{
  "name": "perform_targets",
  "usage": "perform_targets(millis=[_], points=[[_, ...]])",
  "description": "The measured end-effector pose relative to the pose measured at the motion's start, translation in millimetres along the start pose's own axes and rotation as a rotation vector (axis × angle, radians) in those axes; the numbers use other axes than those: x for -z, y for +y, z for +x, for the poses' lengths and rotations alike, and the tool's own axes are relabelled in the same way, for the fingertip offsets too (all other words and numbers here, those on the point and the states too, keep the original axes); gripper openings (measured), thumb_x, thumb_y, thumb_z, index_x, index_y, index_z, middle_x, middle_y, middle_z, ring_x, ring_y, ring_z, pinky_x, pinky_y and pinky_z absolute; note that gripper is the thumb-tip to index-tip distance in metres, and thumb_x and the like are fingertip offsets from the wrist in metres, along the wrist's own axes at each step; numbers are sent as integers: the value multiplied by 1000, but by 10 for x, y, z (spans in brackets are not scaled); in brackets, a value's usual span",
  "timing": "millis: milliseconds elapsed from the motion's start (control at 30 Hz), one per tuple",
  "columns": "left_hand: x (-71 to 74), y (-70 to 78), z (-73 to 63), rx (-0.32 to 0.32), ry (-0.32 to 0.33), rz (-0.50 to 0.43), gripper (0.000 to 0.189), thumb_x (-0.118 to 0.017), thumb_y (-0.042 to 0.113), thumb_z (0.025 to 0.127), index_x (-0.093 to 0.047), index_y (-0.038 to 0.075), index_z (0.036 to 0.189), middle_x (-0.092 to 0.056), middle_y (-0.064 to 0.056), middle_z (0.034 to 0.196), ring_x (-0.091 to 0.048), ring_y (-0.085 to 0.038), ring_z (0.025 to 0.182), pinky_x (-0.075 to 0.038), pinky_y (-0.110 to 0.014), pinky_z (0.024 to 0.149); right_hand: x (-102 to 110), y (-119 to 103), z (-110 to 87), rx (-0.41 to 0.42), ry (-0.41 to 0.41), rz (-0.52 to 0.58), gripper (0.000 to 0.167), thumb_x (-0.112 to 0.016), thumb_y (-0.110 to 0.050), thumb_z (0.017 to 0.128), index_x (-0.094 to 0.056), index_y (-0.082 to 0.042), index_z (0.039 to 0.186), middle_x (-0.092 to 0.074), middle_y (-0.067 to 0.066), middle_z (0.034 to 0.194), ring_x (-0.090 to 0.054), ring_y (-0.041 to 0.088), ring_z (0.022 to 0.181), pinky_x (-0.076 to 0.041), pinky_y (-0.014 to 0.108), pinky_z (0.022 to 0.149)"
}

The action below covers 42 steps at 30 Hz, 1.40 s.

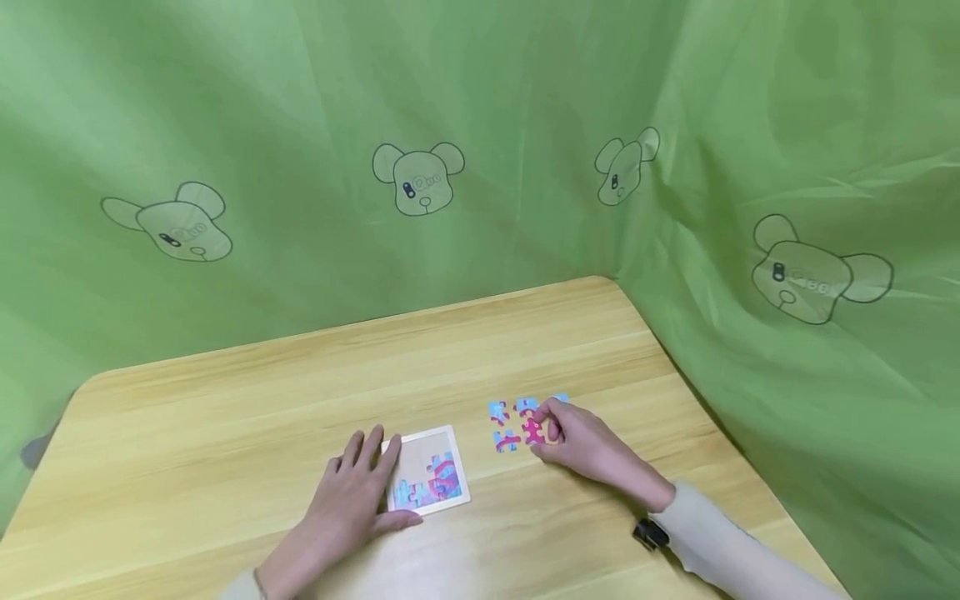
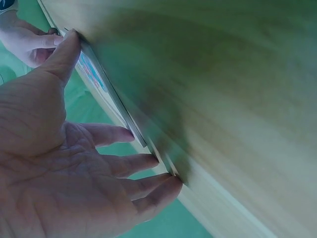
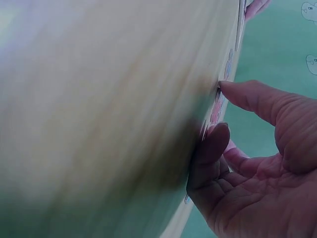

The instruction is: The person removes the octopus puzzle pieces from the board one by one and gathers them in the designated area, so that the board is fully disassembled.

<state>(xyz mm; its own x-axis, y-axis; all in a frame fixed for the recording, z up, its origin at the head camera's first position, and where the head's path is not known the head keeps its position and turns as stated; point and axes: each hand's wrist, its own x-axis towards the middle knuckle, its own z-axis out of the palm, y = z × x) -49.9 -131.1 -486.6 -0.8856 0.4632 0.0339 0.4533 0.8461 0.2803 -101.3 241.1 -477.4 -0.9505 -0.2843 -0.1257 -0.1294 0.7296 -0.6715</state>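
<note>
A small square puzzle tray (image 1: pixel 416 452) with a pale rim lies on the table, its lower and right parts filled with blue, pink and purple pieces. My left hand (image 1: pixel 347 498) rests at its left side, fingers extended along the edge and thumb by the near corner. In the left wrist view the fingertips (image 2: pixel 126 134) are right at the tray's side. To the right, my right hand (image 1: pixel 585 442) pinches a pink puzzle piece (image 1: pixel 532 430) between thumb and index finger, low over the table. The other right fingers are curled, as the right wrist view shows.
Around the right hand lie loose pieces: a blue-and-pink piece (image 1: pixel 507 442), another (image 1: pixel 498 412), one (image 1: pixel 527 404) behind the pink piece, and a blue one (image 1: pixel 560 398) partly hidden by the hand. A green curtain (image 1: pixel 480 250) with bear-head drawings borders the wooden table (image 1: pixel 300 392).
</note>
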Motion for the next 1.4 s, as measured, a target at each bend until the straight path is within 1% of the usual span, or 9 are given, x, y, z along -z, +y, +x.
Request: perform_targets(millis=[233, 333, 400, 533, 667, 833, 1067, 1267, 1400], points=[[-4, -2, 28, 14, -24, -17, 110, -84, 68, 84, -48, -2, 161, -41, -35, 163, -41, -62, 144, -48, -73, 104, 2, -11, -26, -16, 9, 55, 42, -86, -21, 94, -64, -5, 126, -59, 1, 89, -51, 16, 76, -45, 30, 68], [13, -8, 20, 27, -43, -34, 111, -85, 68, 84, -48, -2, 161, -40, -35, 163, -40, -62, 145, -46, -74, 106, -40, -75, -47, 8, 8, 111, 44, -85, -21, 96, -63, -2, 129, -59, 1, 89, -53, 17, 77, -47, 29, 69], [17, -4, 12, 36, -52, -35, 112, -84, 69, 83, -48, -2, 161, -40, -35, 164, -40, -62, 146, -46, -73, 106, -83, -136, -52, 39, -7, 142, 39, -82, -20, 98, -65, -2, 127, -59, 0, 88, -54, 16, 78, -47, 27, 69], [0, 14, -9, 51, -64, -47, 115, -80, 75, 85, -46, -5, 161, -40, -34, 165, -39, -60, 148, -45, -73, 107, -177, -262, -54, 101, -74, 190, 30, -77, -20, 101, -68, -2, 123, -61, -2, 90, -56, 14, 79, -49, 26, 71], [-19, 33, -40, 75, -41, -41, 119, -76, 77, 87, -43, -11, 160, -39, -35, 164, -40, -58, 148, -47, -72, 107, -304, -395, -35, 148, -148, 214, 30, -75, -22, 103, -69, -2, 126, -63, -3, 92, -56, 12, 78, -49, 26, 72], [-1, 39, -57, 96, 4, -12, 120, -78, 75, 87, -41, -13, 159, -40, -37, 163, -41, -58, 147, -49, -70, 105, -518, -569, 7, 154, -227, 271, 40, -75, -25, 104, -65, -2, 135, -66, -3, 91, -60, 13, 75, -51, 27, 70], [38, 23, -26, 74, 16, 1, 113, -79, 72, 87, -47, -13, 155, -42, -38, 161, -42, -60, 145, -47, -74, 104, -754, -786, 57, 120, -317, 420, 61, -77, -17, 103, -49, 5, 152, -72, 3, 85, -69, 22, 65, -60, 33, 58], [30, 27, -8, 79, 21, 37, 113, -81, 72, 84, -49, -11, 153, -44, -37, 159, -43, -59, 144, -41, -78, 107, -848, -903, 125, 101, -304, 362, 59, -78, -12, 101, -50, 7, 149, -70, 3, 79, -67, 21, 60, -60, 33, 55], [39, 26, -8, 70, 20, 52, 113, -79, 73, 84, -49, -10, 154, -45, -36, 158, -44, -59, 143, -41, -77, 107, -888, -932, 169, 107, -289, 305, 52, -78, -8, 100, -53, 7, 143, -69, 1, 74, -66, 18, 55, -56, 28, 52]])
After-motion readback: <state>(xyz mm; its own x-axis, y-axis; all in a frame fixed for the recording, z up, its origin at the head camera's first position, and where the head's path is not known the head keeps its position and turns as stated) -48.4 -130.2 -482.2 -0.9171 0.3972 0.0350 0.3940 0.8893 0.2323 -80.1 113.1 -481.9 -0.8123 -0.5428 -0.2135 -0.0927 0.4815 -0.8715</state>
